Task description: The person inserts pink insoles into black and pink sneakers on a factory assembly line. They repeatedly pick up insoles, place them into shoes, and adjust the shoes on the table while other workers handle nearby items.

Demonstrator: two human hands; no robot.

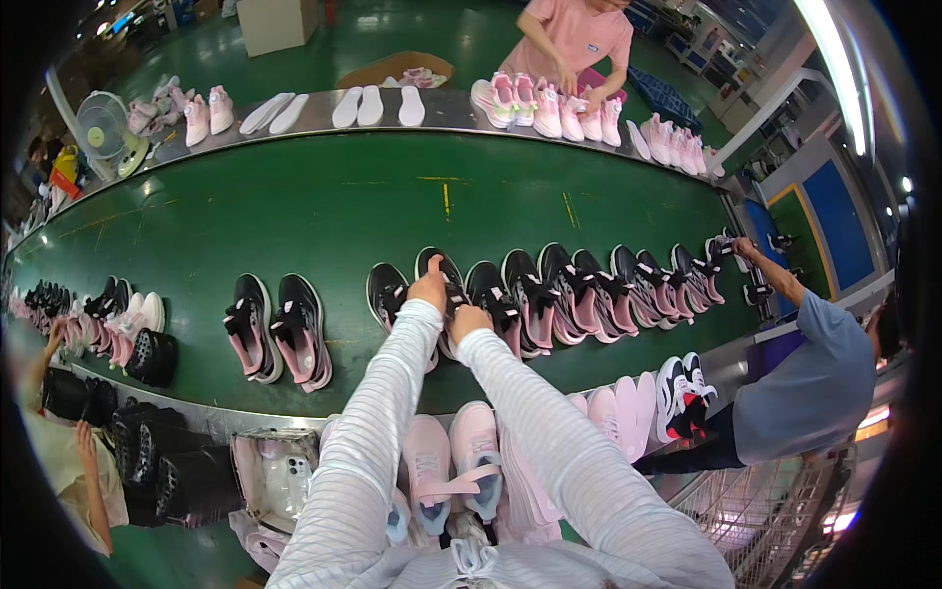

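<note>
A black sneaker (452,274) with a pale sole lies on the green conveyor belt (373,211), its toe pointing away from me. My left hand (428,286) is closed on its upper near the toe. Closer to me, my right hand (469,322) grips the same shoe toward its opening; the fingertips are partly hidden. Just left of it sits another black sneaker (387,289), partly covered by my left sleeve. To the right runs a row of matching black sneakers (527,287) with pink linings. Farther left, a separate black pair (299,329) stands on the belt.
Pink shoes (428,452) and pale insoles (636,412) fill the ledge before me, beside a clear case (275,471) holding a phone. Across the belt a person (589,39) handles pink shoes. Another person (810,363) reaches in at right; someone's hands show at left.
</note>
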